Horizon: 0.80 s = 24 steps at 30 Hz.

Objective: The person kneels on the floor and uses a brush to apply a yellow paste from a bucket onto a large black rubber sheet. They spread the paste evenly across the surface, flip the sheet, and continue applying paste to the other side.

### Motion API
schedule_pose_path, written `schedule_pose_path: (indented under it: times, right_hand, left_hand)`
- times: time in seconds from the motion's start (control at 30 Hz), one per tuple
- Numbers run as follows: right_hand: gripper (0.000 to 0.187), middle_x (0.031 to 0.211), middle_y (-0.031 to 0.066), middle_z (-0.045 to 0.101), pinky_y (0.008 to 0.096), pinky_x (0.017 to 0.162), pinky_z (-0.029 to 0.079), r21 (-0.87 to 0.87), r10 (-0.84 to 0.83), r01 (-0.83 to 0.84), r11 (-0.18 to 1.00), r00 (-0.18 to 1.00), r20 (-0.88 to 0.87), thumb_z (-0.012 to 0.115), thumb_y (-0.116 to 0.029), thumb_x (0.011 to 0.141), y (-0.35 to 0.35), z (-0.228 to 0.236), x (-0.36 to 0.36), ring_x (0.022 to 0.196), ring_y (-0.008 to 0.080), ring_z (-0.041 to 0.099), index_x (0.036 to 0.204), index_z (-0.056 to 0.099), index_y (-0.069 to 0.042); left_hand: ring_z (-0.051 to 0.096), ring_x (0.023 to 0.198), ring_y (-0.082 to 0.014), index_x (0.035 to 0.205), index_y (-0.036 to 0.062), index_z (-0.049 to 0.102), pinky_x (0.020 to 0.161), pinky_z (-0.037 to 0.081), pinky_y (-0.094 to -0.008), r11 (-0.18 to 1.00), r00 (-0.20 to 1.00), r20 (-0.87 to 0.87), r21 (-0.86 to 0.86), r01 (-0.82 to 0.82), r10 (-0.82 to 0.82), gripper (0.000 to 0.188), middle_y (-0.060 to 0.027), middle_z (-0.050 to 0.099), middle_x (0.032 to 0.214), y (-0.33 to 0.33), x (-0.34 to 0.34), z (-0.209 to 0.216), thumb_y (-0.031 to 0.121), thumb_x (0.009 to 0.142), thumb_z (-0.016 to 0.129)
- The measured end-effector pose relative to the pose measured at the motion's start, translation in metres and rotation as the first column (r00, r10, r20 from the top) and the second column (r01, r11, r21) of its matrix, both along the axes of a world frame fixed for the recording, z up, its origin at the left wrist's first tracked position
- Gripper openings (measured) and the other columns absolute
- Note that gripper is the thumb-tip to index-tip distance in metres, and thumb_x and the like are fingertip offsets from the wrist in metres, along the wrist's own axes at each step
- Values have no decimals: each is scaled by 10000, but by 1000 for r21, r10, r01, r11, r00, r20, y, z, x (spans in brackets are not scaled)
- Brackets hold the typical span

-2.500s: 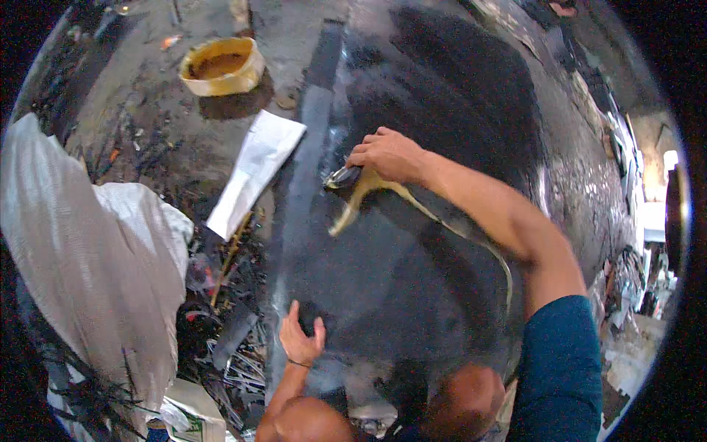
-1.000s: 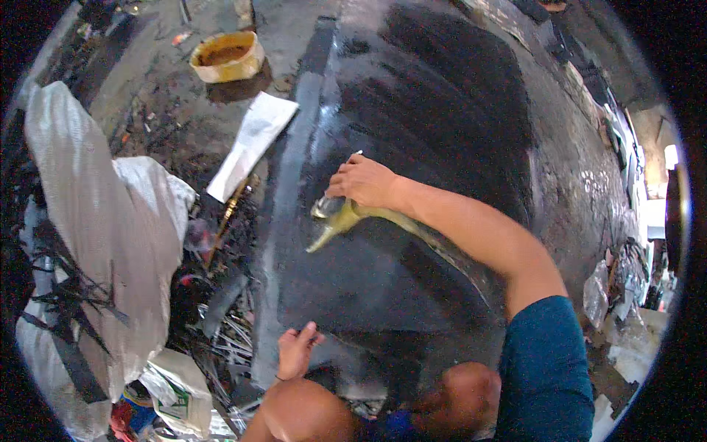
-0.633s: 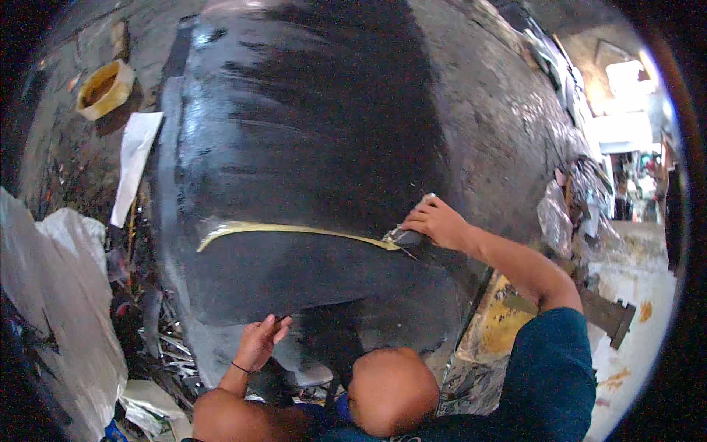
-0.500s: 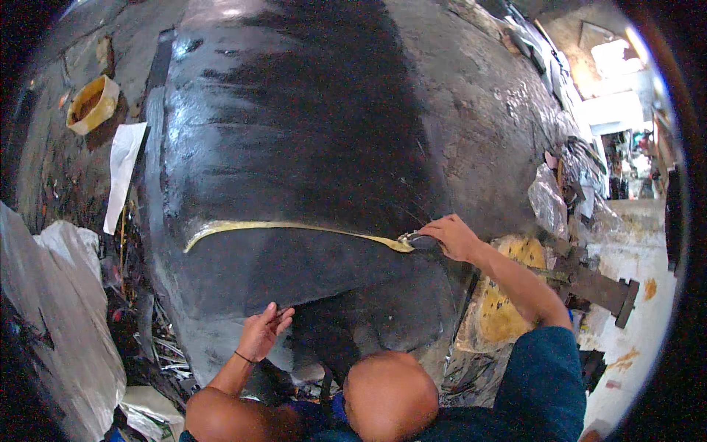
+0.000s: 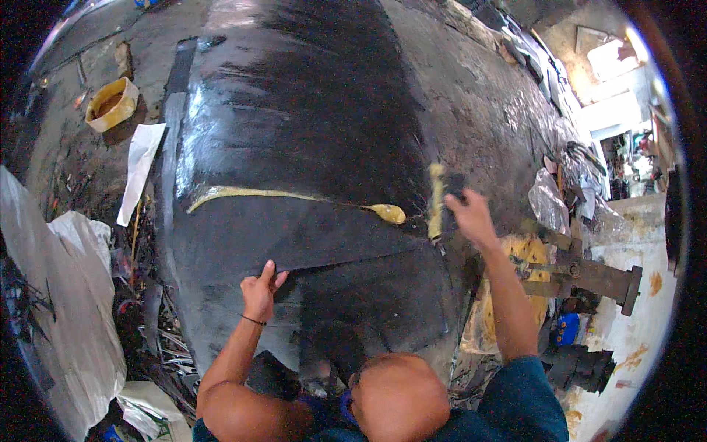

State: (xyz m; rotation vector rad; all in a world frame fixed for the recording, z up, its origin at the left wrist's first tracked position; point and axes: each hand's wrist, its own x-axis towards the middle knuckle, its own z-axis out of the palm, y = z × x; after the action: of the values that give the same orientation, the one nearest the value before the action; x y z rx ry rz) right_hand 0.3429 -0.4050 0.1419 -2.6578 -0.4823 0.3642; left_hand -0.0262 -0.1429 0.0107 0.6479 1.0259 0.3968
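A broad black sheet [image 5: 236, 239] lies over a dark, wet-looking surface, its lower edge slanting up to the right. At that edge my left hand [image 5: 259, 295] is closed, thumb and fingers pinching the sheet. Across the far side of the sheet runs a bead of yellow paste [image 5: 258, 194], ending at the right in a thick blob. Just right of the blob my right hand [image 5: 471, 219] grips a scraper [image 5: 436, 202] by its dark back, somewhat blurred. Yellow paste coats the scraper's long edge, which is held apart from the bead.
A yellow tub [image 5: 112, 105] with brown residue stands at the far left beside a white strip [image 5: 141, 171]. Grey plastic sheeting [image 5: 70, 295] covers the near left. On the right are a yellow plastic-wrapped piece [image 5: 486, 313], a rusty metal bar [image 5: 600, 280] and clear plastic [image 5: 546, 197].
My right hand has lifted the scraper off the bead's right end, up and to the right, leaving a blob. My left hand and the sheet's lower edge have moved farther away.
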Motion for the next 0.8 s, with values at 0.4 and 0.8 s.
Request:
schedule_pose_path:
  times: [0.4, 0.8]
  right_hand:
    - [343, 954, 246, 647, 540, 790, 499, -30, 405, -405, 914, 914, -20, 567, -323, 837, 294, -80, -154, 888, 436, 631, 937, 624, 0]
    - [258, 961, 79, 663, 473, 800, 505, -88, 913, -910, -406, -399, -85, 542, -162, 798, 366, -79, -347, 956, 266, 643, 1029, 651, -197]
  left_hand:
    - [703, 814, -215, 904, 41, 460, 505, 576, -282, 976, 973, -107, 107, -192, 203, 259, -76, 626, 849, 21, -49, 17, 235, 939, 627]
    - [677, 626, -166, 973, -6, 633, 456, 554, -300, 997, 997, 69, 70, 18, -22, 195, -71, 668, 776, 0, -90, -3, 184, 927, 634]
